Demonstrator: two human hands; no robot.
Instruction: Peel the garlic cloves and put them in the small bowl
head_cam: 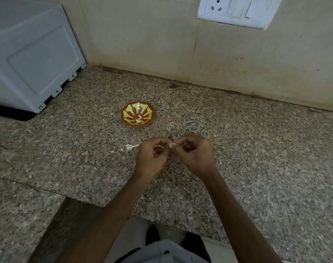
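Now both hands pinch one small pale garlic clove (pixel 173 144) between their fingertips.
Meeting in a tight grip, the left hand (pixel 152 158) and right hand (pixel 195 154) curl round the clove above the speckled granite desk (pixel 256 149). Just left of the grip lies a white papery garlic piece (pixel 130 147); beyond the grip stands the small round red bowl with yellow-green pattern (pixel 124 113), pale peeled cloves (pixel 138 120) inside.

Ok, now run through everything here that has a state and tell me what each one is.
small bowl: upright on the counter, a few pale peeled pieces inside
garlic clove: pinched between both hands, off the counter; how peeled, too small to tell
left hand: pinches the garlic clove
right hand: pinches the garlic clove
garlic piece: lying loose on the counter, untouched
wall socket: nothing plugged in
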